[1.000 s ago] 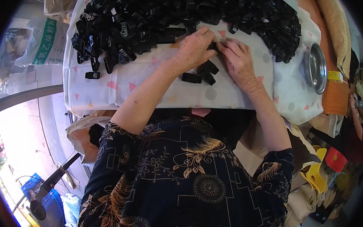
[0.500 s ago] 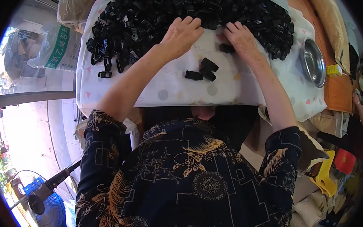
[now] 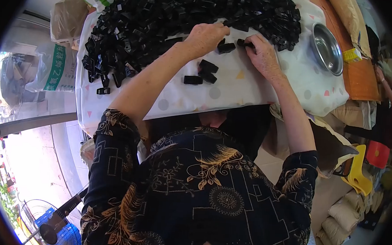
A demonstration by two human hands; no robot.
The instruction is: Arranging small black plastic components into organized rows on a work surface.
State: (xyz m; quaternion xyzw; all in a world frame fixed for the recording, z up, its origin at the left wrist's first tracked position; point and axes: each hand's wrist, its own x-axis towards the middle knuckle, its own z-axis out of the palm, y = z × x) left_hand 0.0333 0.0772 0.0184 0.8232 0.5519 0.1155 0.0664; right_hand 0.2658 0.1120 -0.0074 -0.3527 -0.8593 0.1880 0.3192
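Observation:
A large heap of small black plastic parts [image 3: 166, 17] covers the far side of the cloth-covered table [image 3: 175, 98]. At the heap's near edge, my left hand [image 3: 206, 37] reaches with bent fingers; its fingertips are partly hidden, and I cannot make out what is in them. To its right, the thumb and fingers of my right hand [image 3: 262, 54] close on a small black plastic part [image 3: 245, 43]. A loose black part [image 3: 226, 48] lies between the hands. Closer to me, a few more black parts [image 3: 208, 66] sit grouped together on the cloth.
A round metal bowl [image 3: 327, 49] stands at the table's right, beside a small yellow box [image 3: 352, 55]. Plastic-wrapped packages [image 3: 67, 20] are at the left. On the floor are a fan [image 3: 49, 232] and a yellow stool [image 3: 359, 170]. Another person's arm [image 3: 389, 87] shows far right.
The whole view has shifted slightly. My right hand now pinches a black part nearer the middle, and loose black parts lie between my hands, just short of the heap.

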